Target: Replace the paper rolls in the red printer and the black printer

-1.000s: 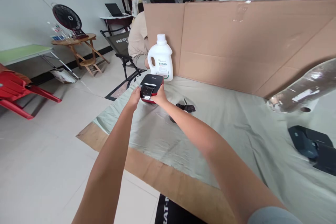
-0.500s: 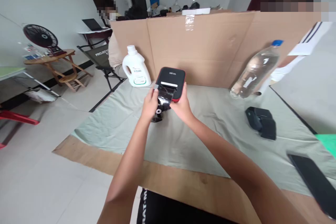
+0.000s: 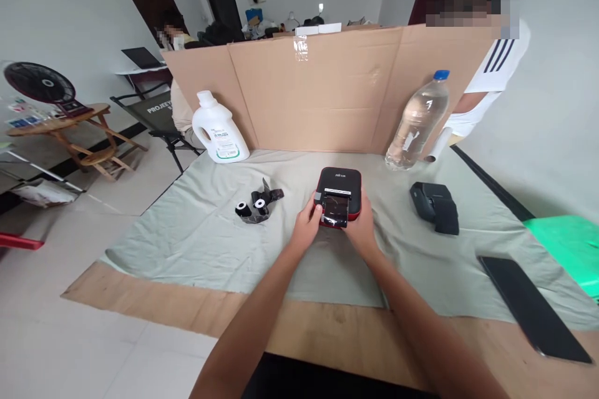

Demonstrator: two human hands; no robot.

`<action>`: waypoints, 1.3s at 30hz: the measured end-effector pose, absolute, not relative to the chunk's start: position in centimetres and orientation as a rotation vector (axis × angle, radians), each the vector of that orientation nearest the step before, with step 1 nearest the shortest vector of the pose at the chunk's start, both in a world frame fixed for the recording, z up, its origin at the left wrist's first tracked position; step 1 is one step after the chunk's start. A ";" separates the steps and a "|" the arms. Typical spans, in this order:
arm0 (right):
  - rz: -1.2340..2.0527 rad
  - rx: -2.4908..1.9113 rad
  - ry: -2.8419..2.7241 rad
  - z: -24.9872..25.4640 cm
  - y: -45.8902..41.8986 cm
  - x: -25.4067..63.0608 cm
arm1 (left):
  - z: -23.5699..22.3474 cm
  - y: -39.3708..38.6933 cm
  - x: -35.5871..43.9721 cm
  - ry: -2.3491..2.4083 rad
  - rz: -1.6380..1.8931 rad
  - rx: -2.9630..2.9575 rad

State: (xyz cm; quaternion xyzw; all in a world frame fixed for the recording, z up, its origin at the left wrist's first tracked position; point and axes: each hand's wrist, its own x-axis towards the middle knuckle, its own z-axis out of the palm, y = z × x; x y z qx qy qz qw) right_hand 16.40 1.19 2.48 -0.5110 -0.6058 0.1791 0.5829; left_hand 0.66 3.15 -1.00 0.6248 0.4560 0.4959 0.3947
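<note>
Centrally, my left hand [image 3: 306, 224] and right hand [image 3: 364, 224] gripping a black-and-red device [image 3: 340, 184] by its sides, over the cloth-covered desk [image 3: 322, 321], black rolls [image 3: 260, 202] at its nine o'clock, white jug [image 3: 219, 131] at ten.

a pale cloth [image 3: 187, 249] covers the counter [image 3: 140, 298] but for its near edge. a cardboard screen [image 3: 337, 100] stands along the back, clear tape [image 3: 301, 48] near the middle of its top. before its left end stands a white jug [image 3: 221, 131]; before its right end, a clear bottle [image 3: 416, 124] with a blue cap. a dark gadget [image 3: 435, 207] lies on the cloth at the right, and nearer, a black slab [image 3: 533, 305] lies partly on the cloth, partly on the bare edge. a bright green thing [image 3: 571, 249] shows beyond that side. farther left, a fan [image 3: 40, 84] stands on a small wooden table [image 3: 88, 117], near a chair [image 3: 154, 109] and a laptop [image 3: 140, 58]. a person in white [image 3: 508, 62] is behind the screen, at right.
</note>
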 end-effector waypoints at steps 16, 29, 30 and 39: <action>0.348 -1.415 -1.347 -2.1 1.5 17.3 | -1.6 2.6 1.0 1.225 1.229 1.582; 0.301 -1.345 -1.372 -3.3 1.7 17.6 | -1.3 1.7 0.5 1.338 1.305 1.684; 0.293 -1.347 -1.373 -3.3 1.6 17.6 | -1.3 1.7 0.5 1.336 1.311 1.682; 0.310 -1.311 -1.383 -3.0 1.4 17.9 | -2.0 1.0 1.0 1.380 1.344 1.681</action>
